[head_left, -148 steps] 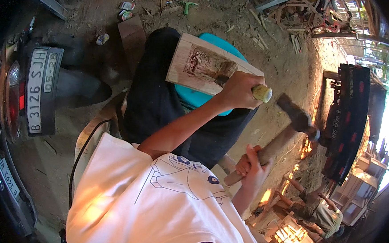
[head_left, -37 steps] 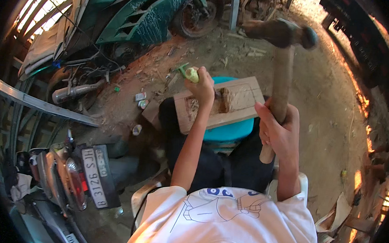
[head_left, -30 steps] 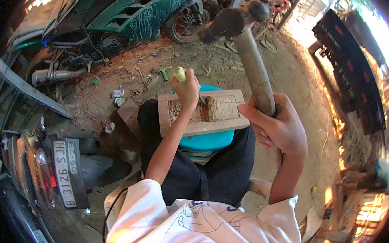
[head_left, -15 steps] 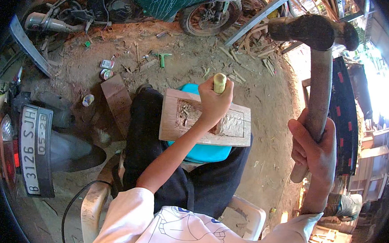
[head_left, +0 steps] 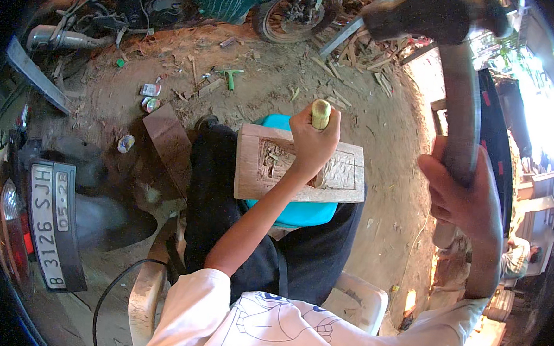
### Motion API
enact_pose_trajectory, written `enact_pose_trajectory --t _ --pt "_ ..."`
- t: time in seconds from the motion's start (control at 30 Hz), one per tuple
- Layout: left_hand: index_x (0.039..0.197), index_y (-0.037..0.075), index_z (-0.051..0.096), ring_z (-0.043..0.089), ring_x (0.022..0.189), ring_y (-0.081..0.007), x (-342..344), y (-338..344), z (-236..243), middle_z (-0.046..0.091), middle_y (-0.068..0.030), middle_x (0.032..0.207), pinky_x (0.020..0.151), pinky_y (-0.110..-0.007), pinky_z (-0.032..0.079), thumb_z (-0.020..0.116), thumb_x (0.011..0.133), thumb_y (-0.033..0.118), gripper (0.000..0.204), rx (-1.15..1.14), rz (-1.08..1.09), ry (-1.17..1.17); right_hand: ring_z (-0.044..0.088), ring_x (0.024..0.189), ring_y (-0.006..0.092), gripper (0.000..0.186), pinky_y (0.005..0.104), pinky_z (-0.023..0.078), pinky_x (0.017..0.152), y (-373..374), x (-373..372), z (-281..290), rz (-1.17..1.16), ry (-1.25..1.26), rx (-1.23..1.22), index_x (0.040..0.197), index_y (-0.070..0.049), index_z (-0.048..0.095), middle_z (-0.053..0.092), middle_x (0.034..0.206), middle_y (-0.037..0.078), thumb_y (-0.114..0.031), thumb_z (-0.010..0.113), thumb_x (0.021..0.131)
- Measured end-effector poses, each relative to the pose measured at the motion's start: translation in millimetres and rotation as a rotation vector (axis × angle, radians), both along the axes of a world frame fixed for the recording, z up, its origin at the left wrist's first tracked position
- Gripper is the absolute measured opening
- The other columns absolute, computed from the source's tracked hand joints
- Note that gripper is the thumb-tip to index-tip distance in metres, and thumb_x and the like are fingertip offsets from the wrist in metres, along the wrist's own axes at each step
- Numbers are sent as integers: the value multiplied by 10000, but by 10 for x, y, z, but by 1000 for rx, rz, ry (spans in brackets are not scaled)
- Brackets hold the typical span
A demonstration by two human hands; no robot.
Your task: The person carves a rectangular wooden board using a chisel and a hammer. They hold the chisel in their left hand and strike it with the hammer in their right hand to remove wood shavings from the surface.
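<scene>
A chisel [head_left: 320,114] with a pale yellow handle stands upright in my left hand [head_left: 313,143], whose fingers are wrapped round it. Its blade is hidden by the hand and forearm. Under it lies a thick wooden block [head_left: 249,171] with a rectangular recess being roughly cut into its face, chopped at the left and paler at the right. The block rests on a turquoise support [head_left: 293,216] between my legs. High at the right, my right hand [head_left: 469,197] is closed round the handle of a hammer [head_left: 463,111]. The hammer's dark head is raised at the top, away from the chisel.
A motorcycle [head_left: 48,276] stands close at the left; another wheeled vehicle [head_left: 293,18] is at the far side. A brown board [head_left: 166,144], a green T-shaped tool [head_left: 231,78], wood scraps and litter lie on the dirt floor. Another person [head_left: 518,257] sits at the far right.
My right hand has moved a little outward, and the hammer looks higher and larger, blurred by motion. My left hand still grips the chisel; the block sits slightly further right in view.
</scene>
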State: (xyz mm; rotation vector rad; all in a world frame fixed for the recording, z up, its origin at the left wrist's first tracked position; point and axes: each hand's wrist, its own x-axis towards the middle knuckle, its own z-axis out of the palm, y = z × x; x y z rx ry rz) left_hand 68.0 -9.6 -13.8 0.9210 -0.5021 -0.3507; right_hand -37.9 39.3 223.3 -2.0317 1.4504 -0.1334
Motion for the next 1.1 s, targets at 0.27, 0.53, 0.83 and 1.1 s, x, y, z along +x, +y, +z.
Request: enact_pose_trajectory --t 0.27,0.53,0.83,1.1 --pt "590 26 471 423 489 -41 -27 -12 60 455 23 502 426 -272 309 590 808 50 250 14 55 29 478 452 73 308 237 369 395 -96 12 222 252 376 -187 911 -26 537 511 608 -15 -176 760 760" --pt "653 68 466 461 422 -85 51 -156 -205 502 6 549 386 -257 348 567 823 119 205 4 -59 7 459 421 82 326 253 364 367 -110 57 2 119 351 34 945 -38 520 491 583 1 -238 730 794" --pt "577 35 414 418 475 -57 44 -134 -129 445 31 521 430 -289 306 552 837 81 298 31 -91 143 557 614 158 352 295 442 552 91 4 295 170 197 -238 919 -34 558 551 708 67 -330 709 800" --pt "576 38 415 416 460 -57 -27 -125 -101 445 30 523 421 -288 313 547 847 83 305 67 -98 115 566 725 245 426 340 440 677 -174 -98 35 379 406 -268 952 -3 580 567 793 149 -390 678 801"
